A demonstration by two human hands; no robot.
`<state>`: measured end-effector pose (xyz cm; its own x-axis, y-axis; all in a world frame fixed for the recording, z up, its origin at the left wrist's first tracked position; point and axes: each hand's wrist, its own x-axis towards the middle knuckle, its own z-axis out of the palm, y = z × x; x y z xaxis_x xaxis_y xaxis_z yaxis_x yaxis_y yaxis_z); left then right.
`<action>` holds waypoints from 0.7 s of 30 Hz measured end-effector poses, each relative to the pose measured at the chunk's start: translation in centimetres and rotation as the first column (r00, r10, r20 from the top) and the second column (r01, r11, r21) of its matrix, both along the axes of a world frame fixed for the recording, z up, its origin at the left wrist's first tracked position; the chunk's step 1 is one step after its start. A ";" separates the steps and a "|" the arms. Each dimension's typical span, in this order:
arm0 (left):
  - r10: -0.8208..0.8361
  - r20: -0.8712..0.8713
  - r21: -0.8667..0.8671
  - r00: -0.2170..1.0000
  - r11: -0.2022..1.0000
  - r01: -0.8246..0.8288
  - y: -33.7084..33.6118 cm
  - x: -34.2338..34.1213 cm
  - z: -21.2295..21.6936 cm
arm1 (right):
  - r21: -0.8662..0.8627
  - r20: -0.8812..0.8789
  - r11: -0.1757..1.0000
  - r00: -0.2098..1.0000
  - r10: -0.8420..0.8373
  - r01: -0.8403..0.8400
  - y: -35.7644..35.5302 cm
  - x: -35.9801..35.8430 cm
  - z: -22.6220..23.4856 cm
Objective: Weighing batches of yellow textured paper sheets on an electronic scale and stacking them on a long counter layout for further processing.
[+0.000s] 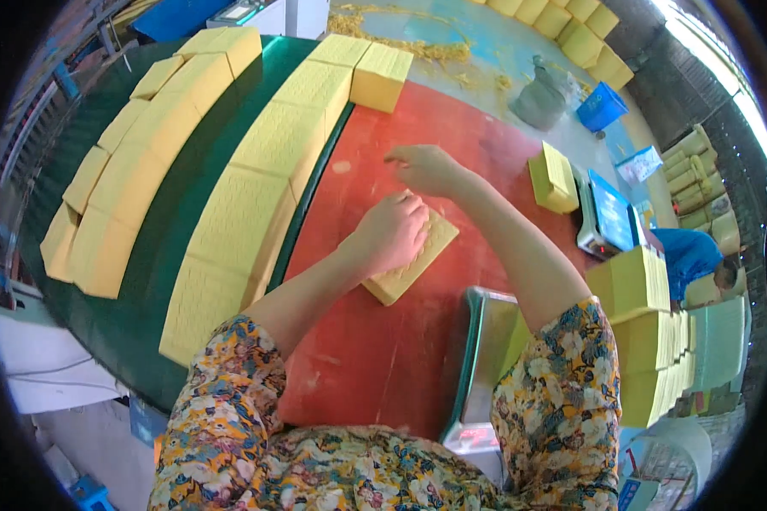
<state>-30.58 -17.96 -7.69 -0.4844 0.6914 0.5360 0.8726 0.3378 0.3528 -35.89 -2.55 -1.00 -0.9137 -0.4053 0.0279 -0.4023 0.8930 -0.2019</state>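
A yellow block (430, 247) with a dented pattern on top, like a stack of paper sheets, lies slanted on the red tabletop (341, 349). My left hand (388, 232) rests on its upper side, fingers curled over it and covering much of the block. Just beyond, my right hand (430, 170) hovers above the block's far end. Its fingers point left, slightly apart and a little blurred, and I see nothing between them.
A row of yellow blocks (260, 162) and a double row (145, 153) stand on the green surface at left. Scales (609, 213) stand at right, with another (477, 349) near my right forearm. Tall yellow stacks (643, 324) and a crouching person (686, 255) are beyond.
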 end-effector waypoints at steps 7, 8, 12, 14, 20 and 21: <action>-0.185 0.200 -0.246 0.962 0.941 0.231 -8.7 16.2 3.1 | 0.079 0.500 0.863 0.769 0.399 -0.499 -8.9 13.4 -3.7; -0.213 0.079 -0.266 0.974 0.937 0.226 -9.5 18.2 3.4 | -0.111 0.529 0.906 0.748 0.402 -0.409 -9.3 15.2 -4.0; -0.069 -0.102 -0.251 0.992 0.967 0.042 -11.6 25.8 4.1 | -0.126 0.677 0.905 0.631 0.378 -0.407 -12.1 20.6 -4.5; 0.002 -0.039 -0.137 0.999 0.991 -0.008 -13.1 30.4 5.7 | -0.147 0.741 0.983 0.646 0.180 -0.106 -12.1 23.6 -3.3; 0.326 0.412 0.237 0.851 0.863 -0.445 -16.4 42.4 0.4 | -0.477 0.691 0.856 0.687 0.225 0.200 -10.2 28.9 -2.7; 0.352 0.679 0.205 0.644 0.752 -0.627 -16.0 43.3 -1.5 | -0.479 0.692 0.855 0.685 0.230 0.198 -9.7 29.8 -2.9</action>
